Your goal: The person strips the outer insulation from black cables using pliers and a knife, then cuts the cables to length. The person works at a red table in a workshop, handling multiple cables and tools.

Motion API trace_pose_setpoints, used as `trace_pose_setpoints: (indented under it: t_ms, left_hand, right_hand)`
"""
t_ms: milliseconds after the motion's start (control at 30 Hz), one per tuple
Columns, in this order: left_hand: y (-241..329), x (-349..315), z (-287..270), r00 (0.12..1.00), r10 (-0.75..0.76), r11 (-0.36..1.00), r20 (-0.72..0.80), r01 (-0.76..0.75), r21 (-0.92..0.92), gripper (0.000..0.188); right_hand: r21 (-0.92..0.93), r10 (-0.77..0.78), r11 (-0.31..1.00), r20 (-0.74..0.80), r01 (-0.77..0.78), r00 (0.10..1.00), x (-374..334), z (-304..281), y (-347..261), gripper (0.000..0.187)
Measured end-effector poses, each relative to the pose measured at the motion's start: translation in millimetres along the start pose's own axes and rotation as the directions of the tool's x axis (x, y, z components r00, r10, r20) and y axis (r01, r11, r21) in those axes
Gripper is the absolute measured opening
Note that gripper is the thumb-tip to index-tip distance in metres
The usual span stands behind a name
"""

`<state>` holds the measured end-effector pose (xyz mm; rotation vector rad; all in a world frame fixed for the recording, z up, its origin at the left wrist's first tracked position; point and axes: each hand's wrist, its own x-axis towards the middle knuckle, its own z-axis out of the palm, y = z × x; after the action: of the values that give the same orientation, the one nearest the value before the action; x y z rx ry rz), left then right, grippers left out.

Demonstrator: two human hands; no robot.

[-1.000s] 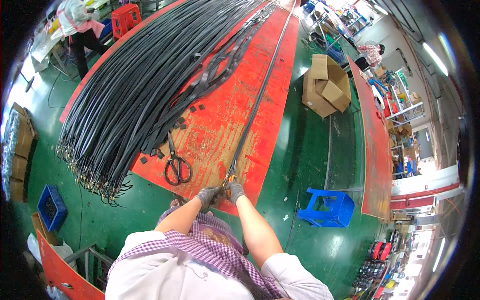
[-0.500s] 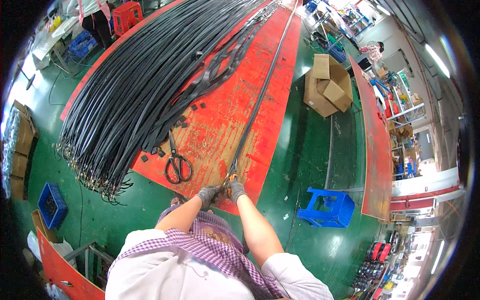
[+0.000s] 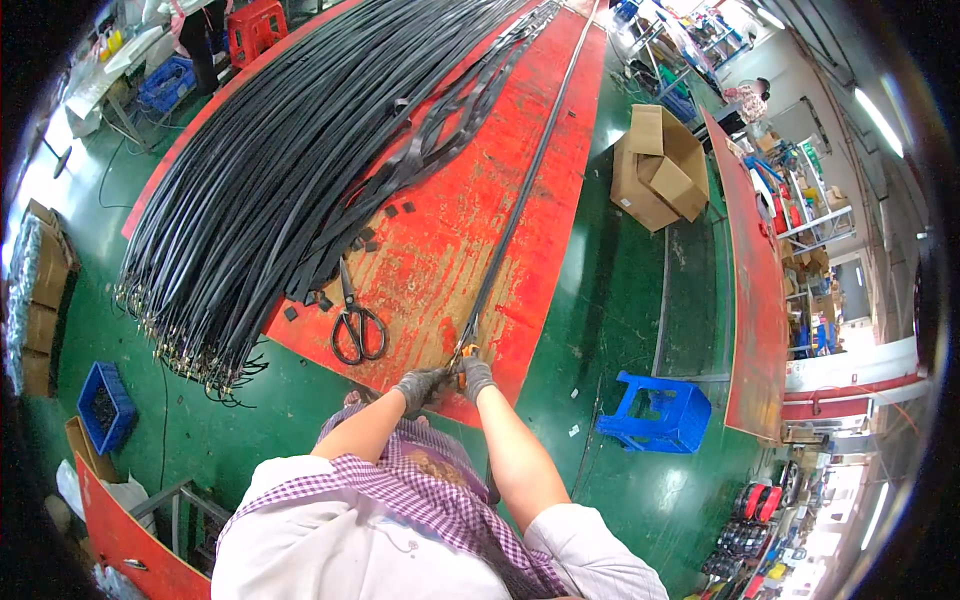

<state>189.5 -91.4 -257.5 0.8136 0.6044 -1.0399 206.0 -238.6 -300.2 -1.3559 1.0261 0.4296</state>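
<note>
Here's the long black cable (image 3: 516, 212), stretched along the red bench (image 3: 440, 240), its axis running from the hands out toward one o'clock. Its near end lies right at the gloves, and the right hand (image 3: 476, 374) sits nearer, fingers curled round an orange-handled tool (image 3: 468, 353). The left hand (image 3: 423, 384) is just beside, at eight o'clock from that tool; whether its fingers pinch anything, I can't tell. Scissors (image 3: 349, 300) rest at ten to eleven o'clock from the gloves.
</note>
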Motion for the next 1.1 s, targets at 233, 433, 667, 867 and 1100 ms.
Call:
trace_pose_setpoints:
  t_ms: [233, 433, 667, 867, 1100]
  left_hand:
    - [-3, 10, -13, 0.997, -0.026, 0.999, 0.073, 0.030, -0.045, 0.014]
    - [-5, 18, -10, 0.999, -0.036, 0.999, -0.009, 0.036, 0.001, 0.014]
    - [-6, 13, -10, 0.998, -0.046, 0.999, 0.036, 0.046, 0.000, 0.024]
    - [1, 7, -5, 0.998, -0.044, 0.999, 0.053, 0.044, -0.009, 0.016]
    - [1, 8, -6, 0.997, -0.043, 0.999, 0.057, 0.044, -0.010, 0.017]
  right_hand:
    - [0.006, 0.026, 1.000, 0.031, -0.026, 0.999, -21, 6, -16, 0.013]
    - [0.069, 0.038, 0.997, 0.023, -0.039, 0.999, 7, -1, -4, 0.008]
    - [0.011, 0.058, 0.998, 0.050, -0.058, 0.997, 4, 1, -6, 0.012]
    - [0.083, 0.082, 0.993, 0.062, -0.087, 0.995, 20, -4, 3, 0.012]
    - [0.052, 0.057, 0.997, 0.070, -0.061, 0.996, 16, -3, 3, 0.015]
